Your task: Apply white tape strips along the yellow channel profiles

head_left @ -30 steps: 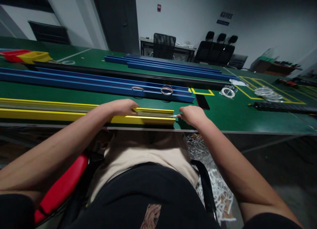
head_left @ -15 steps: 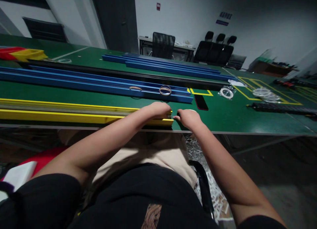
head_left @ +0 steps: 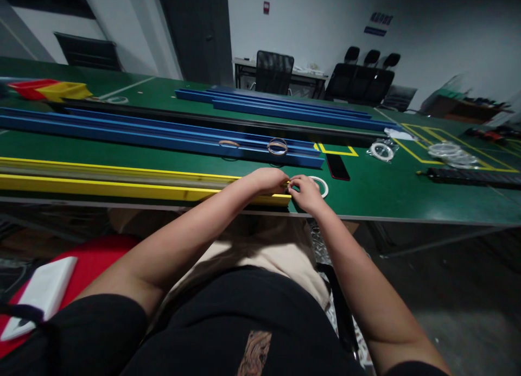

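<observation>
A long yellow channel point(head_left: 122, 183) lies along the near edge of the green table point(head_left: 378, 194). My left hand point(head_left: 268, 179) rests curled on the channel's right end, fingers closed on it. My right hand point(head_left: 306, 192) is right beside it, fingers pinched together at the channel's end; what they pinch is too small to make out. A white tape ring point(head_left: 323, 184) lies on the table just behind my right hand.
Long blue channels point(head_left: 163, 137) lie farther back, with two tape rings point(head_left: 277, 146) on them. A dark phone point(head_left: 337, 167), more tape rolls point(head_left: 381, 151) and a black strip point(head_left: 468, 176) sit to the right. Red and yellow bins point(head_left: 49, 89) stand far left. Office chairs stand behind.
My left hand slid right along the yellow channel to its end. My right hand moved in to meet it, uncovering the white tape ring behind.
</observation>
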`<state>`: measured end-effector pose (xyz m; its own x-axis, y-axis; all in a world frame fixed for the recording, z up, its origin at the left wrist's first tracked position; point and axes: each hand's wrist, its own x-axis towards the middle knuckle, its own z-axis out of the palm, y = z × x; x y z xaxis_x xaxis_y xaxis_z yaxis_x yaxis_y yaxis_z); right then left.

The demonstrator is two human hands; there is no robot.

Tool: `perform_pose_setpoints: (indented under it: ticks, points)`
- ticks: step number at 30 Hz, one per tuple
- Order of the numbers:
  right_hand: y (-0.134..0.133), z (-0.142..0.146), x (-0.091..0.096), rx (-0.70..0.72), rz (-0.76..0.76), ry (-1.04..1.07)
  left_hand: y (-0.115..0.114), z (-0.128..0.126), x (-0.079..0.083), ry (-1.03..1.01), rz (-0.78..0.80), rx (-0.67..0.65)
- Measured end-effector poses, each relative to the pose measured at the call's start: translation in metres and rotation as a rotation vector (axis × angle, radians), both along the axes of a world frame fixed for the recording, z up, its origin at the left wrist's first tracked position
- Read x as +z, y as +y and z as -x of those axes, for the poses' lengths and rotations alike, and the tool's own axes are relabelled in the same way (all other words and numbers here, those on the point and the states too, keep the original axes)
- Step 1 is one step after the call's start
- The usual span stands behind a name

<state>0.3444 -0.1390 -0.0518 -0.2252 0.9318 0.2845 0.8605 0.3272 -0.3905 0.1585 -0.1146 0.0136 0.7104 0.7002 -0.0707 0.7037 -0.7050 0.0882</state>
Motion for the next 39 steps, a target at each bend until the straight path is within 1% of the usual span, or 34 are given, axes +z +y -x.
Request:
perform_pose_setpoints:
  ticks: [3, 11, 13, 17, 20, 23, 26, 28, 30, 34, 35, 37, 39]
  points:
    - [0.000, 0.001, -0.002, -0.015, -0.008, 0.009, -0.001, 0.001, -0.002, -0.023, -0.026, -0.009]
    - [0.000, 0.003, 0.001, -0.050, 0.046, 0.029, -0.005, 0.002, -0.003, -0.042, -0.112, -0.039]
    - [0.001, 0.005, 0.001, -0.079, 0.049, 0.045, -0.006, 0.002, -0.003, -0.038, -0.129, -0.044]
    - [0.004, 0.009, -0.003, -0.177, -0.010, 0.037, -0.015, 0.004, -0.003, -0.055, -0.220, -0.050]
    - [0.004, 0.007, -0.006, -0.127, -0.103, 0.161, -0.021, 0.005, -0.004, -0.086, -0.272, -0.052]
    - [0.001, -0.001, -0.008, -0.070, -0.210, 0.384, -0.017, 0.005, -0.005, -0.076, -0.243, -0.038]
    - [-0.002, -0.008, -0.009, -0.061, -0.241, 0.518, -0.005, 0.004, -0.005, -0.025, -0.128, -0.010]
    - [-0.003, -0.010, -0.009, -0.090, -0.221, 0.536, 0.002, 0.003, -0.005, 0.014, -0.040, 0.028]
    - [-0.004, -0.009, -0.009, -0.120, -0.188, 0.532, 0.006, 0.002, -0.006, 0.025, 0.009, 0.053]
    - [-0.008, -0.006, -0.005, -0.136, -0.153, 0.533, 0.007, 0.002, -0.007, 0.004, -0.001, 0.055]
    - [-0.011, -0.005, -0.004, -0.164, -0.170, 0.543, 0.006, 0.002, -0.007, 0.006, -0.004, 0.057]
    - [-0.019, -0.005, -0.002, -0.274, -0.254, 0.546, 0.005, 0.002, -0.006, 0.013, -0.005, 0.060]
    - [-0.028, -0.004, 0.000, -0.365, -0.355, 0.482, 0.005, 0.001, -0.006, 0.015, -0.004, 0.056]
